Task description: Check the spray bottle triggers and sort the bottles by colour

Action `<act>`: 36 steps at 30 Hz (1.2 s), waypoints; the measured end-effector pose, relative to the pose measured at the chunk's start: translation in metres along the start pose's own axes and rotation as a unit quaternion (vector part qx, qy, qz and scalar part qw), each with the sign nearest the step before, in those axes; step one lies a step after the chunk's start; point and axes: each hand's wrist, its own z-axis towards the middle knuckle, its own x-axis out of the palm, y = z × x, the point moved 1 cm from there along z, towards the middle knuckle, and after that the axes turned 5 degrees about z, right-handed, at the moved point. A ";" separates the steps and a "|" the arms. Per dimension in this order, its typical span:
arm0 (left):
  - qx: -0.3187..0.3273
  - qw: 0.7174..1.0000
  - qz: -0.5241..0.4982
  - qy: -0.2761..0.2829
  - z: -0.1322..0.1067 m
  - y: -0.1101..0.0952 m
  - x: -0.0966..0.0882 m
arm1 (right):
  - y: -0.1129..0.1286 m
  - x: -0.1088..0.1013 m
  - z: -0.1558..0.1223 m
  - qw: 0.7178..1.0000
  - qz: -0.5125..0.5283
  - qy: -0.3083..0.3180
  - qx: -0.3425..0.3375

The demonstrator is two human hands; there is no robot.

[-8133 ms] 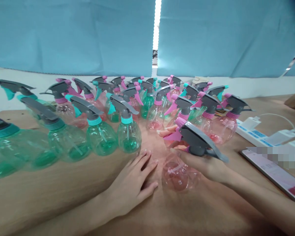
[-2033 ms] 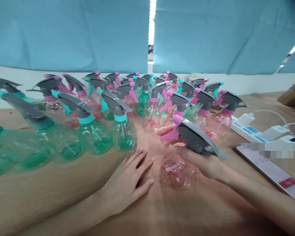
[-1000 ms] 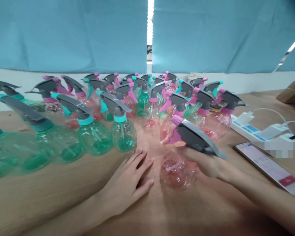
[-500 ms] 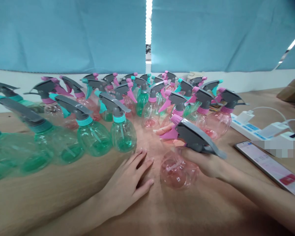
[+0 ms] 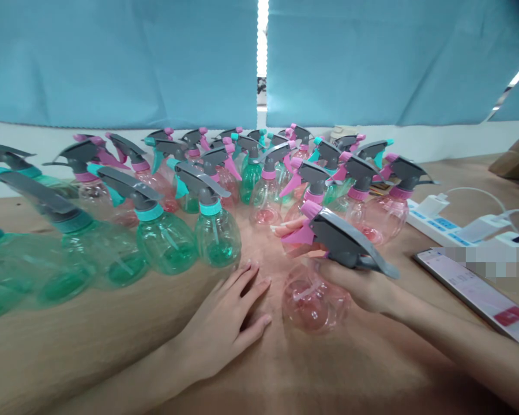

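My right hand (image 5: 363,285) grips the neck of a clear pink spray bottle (image 5: 313,300) with a grey head and pink trigger (image 5: 341,242), standing on the wooden table (image 5: 112,340). One finger of that hand lies along the pink trigger. My left hand (image 5: 231,323) rests flat on the table just left of the bottle, fingers spread, holding nothing. A green spray bottle (image 5: 217,230) stands just beyond its fingertips.
Several green and pink spray bottles (image 5: 259,173) crowd the back and left of the table. At the right lie a white power strip (image 5: 450,230) with plugs and a phone (image 5: 476,294). Blue curtains hang behind. A cardboard box (image 5: 516,164) sits far right.
Almost nothing differs. My right hand's finger on the pink trigger has shifted slightly in and out; the left hand stays flat on the table.
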 end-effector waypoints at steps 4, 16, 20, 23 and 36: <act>0.000 1.000 0.005 0.007 0.000 0.000 0.001 | 0.002 0.000 0.000 1.000 0.005 0.000 0.002; -0.001 1.000 -0.010 -0.008 0.000 0.000 0.002 | 0.004 -0.001 0.004 0.997 0.010 0.032 -0.065; -0.001 1.000 -0.012 -0.008 0.000 0.000 0.001 | 0.007 0.000 0.004 0.997 0.019 0.029 -0.062; -0.001 1.000 -0.017 -0.005 0.000 0.000 0.000 | 0.006 0.000 0.002 0.998 0.022 0.026 -0.049; -0.001 1.000 -0.010 -0.009 0.000 -0.001 0.001 | -0.003 -0.003 -0.001 0.998 0.041 0.047 -0.011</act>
